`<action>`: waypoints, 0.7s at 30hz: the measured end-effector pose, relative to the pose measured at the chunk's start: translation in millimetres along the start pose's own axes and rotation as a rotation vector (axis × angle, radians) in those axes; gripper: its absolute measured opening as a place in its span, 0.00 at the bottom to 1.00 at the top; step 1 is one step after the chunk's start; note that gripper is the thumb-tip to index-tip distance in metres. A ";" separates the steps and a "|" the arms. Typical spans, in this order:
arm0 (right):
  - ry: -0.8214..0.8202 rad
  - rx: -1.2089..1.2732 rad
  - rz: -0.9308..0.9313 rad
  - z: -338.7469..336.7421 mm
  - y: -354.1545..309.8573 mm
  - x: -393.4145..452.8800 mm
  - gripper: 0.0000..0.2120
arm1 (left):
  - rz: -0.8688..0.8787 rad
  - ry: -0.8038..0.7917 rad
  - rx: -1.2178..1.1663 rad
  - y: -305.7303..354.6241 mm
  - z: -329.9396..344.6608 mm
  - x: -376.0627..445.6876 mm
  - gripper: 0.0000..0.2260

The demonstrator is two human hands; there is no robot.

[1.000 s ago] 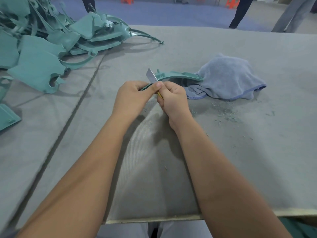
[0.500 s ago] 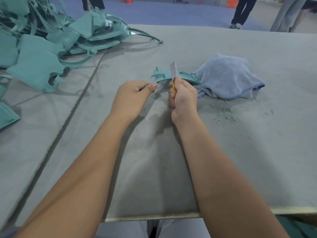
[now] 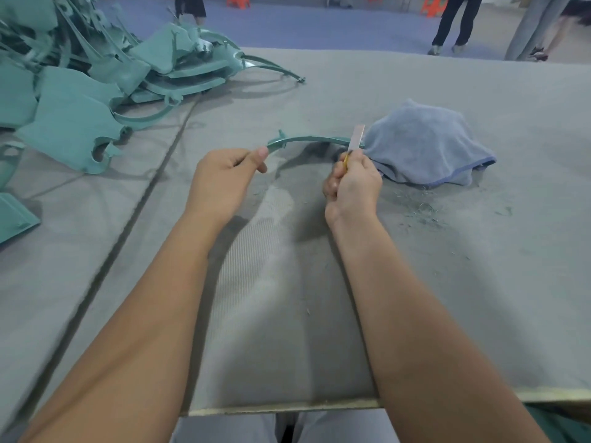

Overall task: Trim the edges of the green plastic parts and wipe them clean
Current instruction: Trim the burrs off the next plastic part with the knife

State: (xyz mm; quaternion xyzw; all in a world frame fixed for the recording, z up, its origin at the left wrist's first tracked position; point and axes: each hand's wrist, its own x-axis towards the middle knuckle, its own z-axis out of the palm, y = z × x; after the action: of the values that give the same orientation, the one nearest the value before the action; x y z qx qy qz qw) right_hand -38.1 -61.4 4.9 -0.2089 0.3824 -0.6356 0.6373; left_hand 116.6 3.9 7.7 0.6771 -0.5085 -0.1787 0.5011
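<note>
Green parts pile (image 3: 96, 91) far left, blue cloth (image 3: 425, 145) behind blade (image 3: 356, 138)

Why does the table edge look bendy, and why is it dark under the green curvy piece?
In the head view, the wide-angle lens curves the table edge; light from above casts a soft shadow under the green strip held by the left hand; the blade in the right hand looks slightly blurred.

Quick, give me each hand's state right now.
Left hand: pinching one end of the curved green plastic strip.
Right hand: fingers curled round the knife, blade up against the strip.
</note>
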 end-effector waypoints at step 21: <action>-0.067 -0.329 -0.229 1.0 2.9 -8.5 0.17 | 0.208 0.220 0.630 5.3 19.1 -9.5 0.13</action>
State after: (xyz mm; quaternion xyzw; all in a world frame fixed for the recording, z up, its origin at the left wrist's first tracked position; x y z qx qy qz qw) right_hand -34.6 -53.1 5.2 -0.3734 0.4334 -0.6256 0.5304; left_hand 95.6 2.8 1.4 0.7581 -0.5480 0.1130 0.3350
